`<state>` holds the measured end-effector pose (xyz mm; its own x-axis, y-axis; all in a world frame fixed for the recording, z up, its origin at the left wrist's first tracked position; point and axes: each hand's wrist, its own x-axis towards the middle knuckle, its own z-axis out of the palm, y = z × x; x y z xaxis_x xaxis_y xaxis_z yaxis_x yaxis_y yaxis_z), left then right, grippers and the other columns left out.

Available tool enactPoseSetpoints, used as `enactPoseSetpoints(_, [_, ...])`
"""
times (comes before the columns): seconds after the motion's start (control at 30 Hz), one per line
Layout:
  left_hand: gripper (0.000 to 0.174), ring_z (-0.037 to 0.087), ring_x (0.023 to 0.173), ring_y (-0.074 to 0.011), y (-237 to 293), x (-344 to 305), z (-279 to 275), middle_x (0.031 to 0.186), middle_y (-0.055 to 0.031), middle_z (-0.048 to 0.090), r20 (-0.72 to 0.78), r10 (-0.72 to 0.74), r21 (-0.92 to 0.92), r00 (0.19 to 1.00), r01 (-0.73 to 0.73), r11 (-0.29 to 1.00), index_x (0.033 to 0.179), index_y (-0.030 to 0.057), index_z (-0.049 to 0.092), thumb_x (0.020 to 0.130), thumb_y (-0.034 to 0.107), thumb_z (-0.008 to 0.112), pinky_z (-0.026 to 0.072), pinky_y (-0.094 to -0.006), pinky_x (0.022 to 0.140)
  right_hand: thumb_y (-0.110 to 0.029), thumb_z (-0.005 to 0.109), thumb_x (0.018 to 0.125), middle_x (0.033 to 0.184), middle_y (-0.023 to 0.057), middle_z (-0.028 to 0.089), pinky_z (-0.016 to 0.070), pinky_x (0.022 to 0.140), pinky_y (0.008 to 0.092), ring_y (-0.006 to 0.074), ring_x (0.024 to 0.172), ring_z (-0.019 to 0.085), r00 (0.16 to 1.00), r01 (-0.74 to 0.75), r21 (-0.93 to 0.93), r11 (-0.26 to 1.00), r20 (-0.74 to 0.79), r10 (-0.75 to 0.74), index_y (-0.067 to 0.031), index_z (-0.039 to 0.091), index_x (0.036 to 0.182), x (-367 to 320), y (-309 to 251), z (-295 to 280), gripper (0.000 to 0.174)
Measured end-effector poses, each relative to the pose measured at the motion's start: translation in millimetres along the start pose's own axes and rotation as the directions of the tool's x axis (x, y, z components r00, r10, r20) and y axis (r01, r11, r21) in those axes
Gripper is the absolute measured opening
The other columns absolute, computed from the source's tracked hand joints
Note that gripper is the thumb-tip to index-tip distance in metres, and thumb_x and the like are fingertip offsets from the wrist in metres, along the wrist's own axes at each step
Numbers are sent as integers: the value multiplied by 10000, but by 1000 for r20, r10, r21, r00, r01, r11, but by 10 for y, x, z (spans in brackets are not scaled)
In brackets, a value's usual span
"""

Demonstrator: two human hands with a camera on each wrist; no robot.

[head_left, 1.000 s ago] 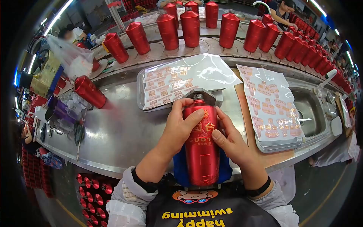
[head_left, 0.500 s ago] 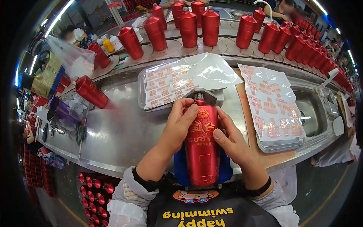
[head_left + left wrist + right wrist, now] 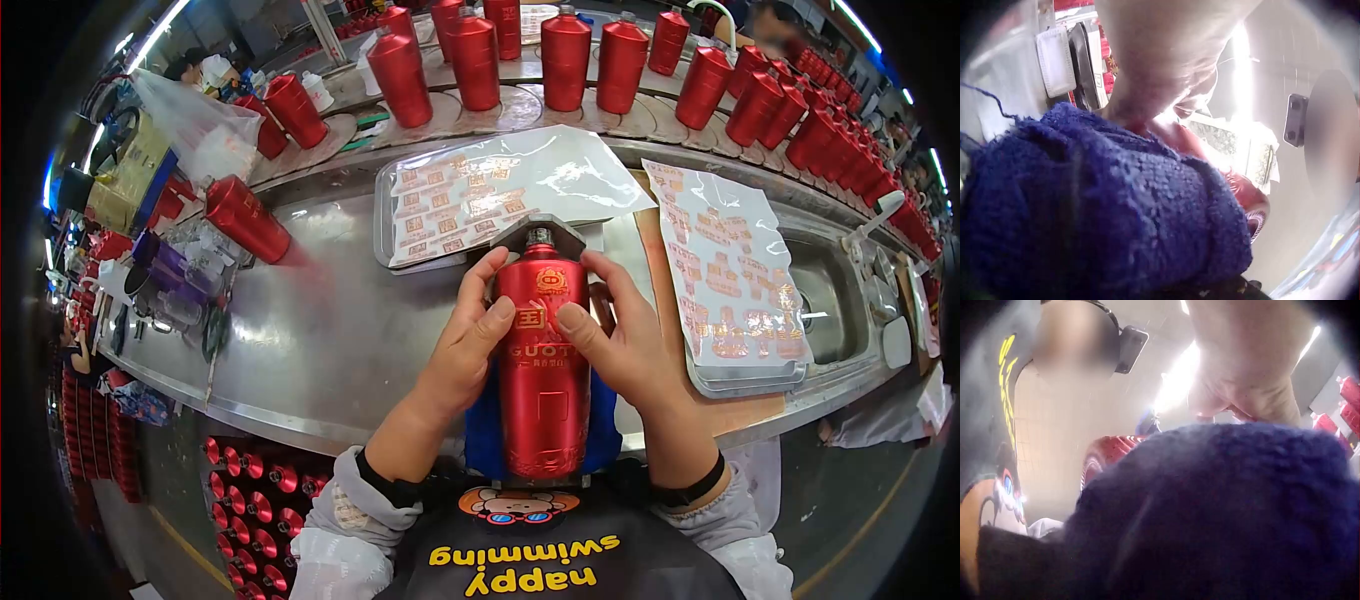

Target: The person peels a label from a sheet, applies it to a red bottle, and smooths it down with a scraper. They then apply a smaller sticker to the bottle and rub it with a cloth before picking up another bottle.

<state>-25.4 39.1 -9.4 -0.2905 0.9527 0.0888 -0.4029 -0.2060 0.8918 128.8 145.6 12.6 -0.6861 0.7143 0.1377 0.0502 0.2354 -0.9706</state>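
Observation:
A glossy red bottle with gold lettering and a dark neck lies face up before me, its base toward my apron. From its left side my left hand holds it, thumb at the edge of the upper character. The right hand grips the opposite side, thumb pressed on the lettering and covering part of it. Beneath the bottle is a blue cloth, which fills much of both wrist views. A grey angled metal rest stands behind the neck. Fingers under the bottle are hidden.
Sheets of gold-red stickers lie on a metal tray behind the bottle; another sticker sheet lies at right beside a sink. One red bottle leans at left. Several more red bottles stand along the conveyor.
Both hands have shifted on the bottle: the right thumb has moved up onto the lettering, and the left thumb has dropped lower along the edge. Bottles on the conveyor have moved along.

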Motion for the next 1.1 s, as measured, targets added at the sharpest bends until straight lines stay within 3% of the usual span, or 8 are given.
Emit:
enactPoseSetpoints(0.13, [644, 458, 1232, -177, -20, -13, 28, 1373, -136, 426, 6, -6, -6, 1000, 6, 1000, 1498, 32, 185, 1015, 298, 516, 371, -314, 1058, -391, 717, 833, 1204, 268, 556, 426, 985, 437, 386, 1138, 538, 978, 179, -413, 893, -23, -207, 97, 457, 1307, 72, -63, 95, 729])
enactPoseSetpoints(0.33, [637, 469, 1209, -165, -47, -12, 43, 1357, -139, 436, -5, 21, 4, 1000, -21, 1000, 1494, 26, 180, 1020, 297, 510, 393, -304, 1037, -378, 672, 877, 1219, 272, 559, 419, 987, 438, 391, 1135, 529, 999, 24, -294, 956, -23, -32, 78, 469, 1310, 114, -42, 78, 660])
enactPoseSetpoints(0.53, [683, 452, 1239, -170, -33, 1, 75, 1381, -146, 418, -14, 17, 27, 1000, -16, 1000, 1490, 2, 164, 1005, 305, 537, 384, -312, 1052, -390, 597, 957, 1265, 244, 560, 411, 1016, 378, 314, 1202, 527, 990, 141, -115, 983, 7, -141, 47, 405, 1412, 10, 202, 19, 659])
enactPoseSetpoints(0.63, [708, 452, 1246, -177, -30, 5, 64, 1386, -150, 416, -22, -5, 55, 1000, 7, 998, 1491, 3, 158, 991, 302, 561, 379, -318, 1061, -357, 596, 969, 1293, 205, 546, 404, 1026, 353, 255, 1216, 516, 1000, 6, 185, 983, 14, -9, 47, 387, 1427, -20, 196, -6, 646])
enactPoseSetpoints(0.67, [715, 452, 1247, -179, -28, 7, 62, 1386, -151, 417, -23, -16, 46, 1000, 17, 999, 1491, 5, 156, 987, 299, 568, 378, -320, 1064, -307, 601, 974, 1320, 177, 519, 394, 1038, 340, 229, 1214, 503, 988, -149, 327, 933, 84, 129, 43, 361, 1444, -43, 177, -59, 633])
enactPoseSetpoints(0.8, [705, 456, 1241, -181, -51, 19, 90, 1381, -151, 420, -31, -2, 23, 1000, 3, 1000, 1490, 21, 161, 983, 283, 575, 387, -324, 1058, -291, 607, 972, 1315, 169, 512, 393, 1038, 331, 221, 1205, 496, 999, 24, 196, 980, 31, -31, 37, 335, 1452, -74, 288, 41, 642])
enactPoseSetpoints(1.0, [704, 473, 1220, -176, -33, 16, 115, 1378, -150, 420, -35, -23, 21, 999, 23, 1000, 1490, 35, 164, 980, 285, 580, 413, -322, 1033, -306, 609, 967, 1280, 183, 545, 411, 1019, 342, 238, 1200, 514, 997, -70, 322, 944, 38, 61, 42, 378, 1417, -59, 269, 11, 614])
enactPoseSetpoints(1.1, [701, 483, 1207, -175, -36, 22, 114, 1376, -151, 418, -48, -17, 25, 999, 18, 1000, 1489, 35, 162, 979, 276, 577, 421, -322, 1026, -331, 603, 966, 1243, 204, 576, 436, 988, 345, 250, 1167, 550, 999, 31, 6, 1000, -14, -31, 58, 402, 1384, -7, 200, 56, 606])
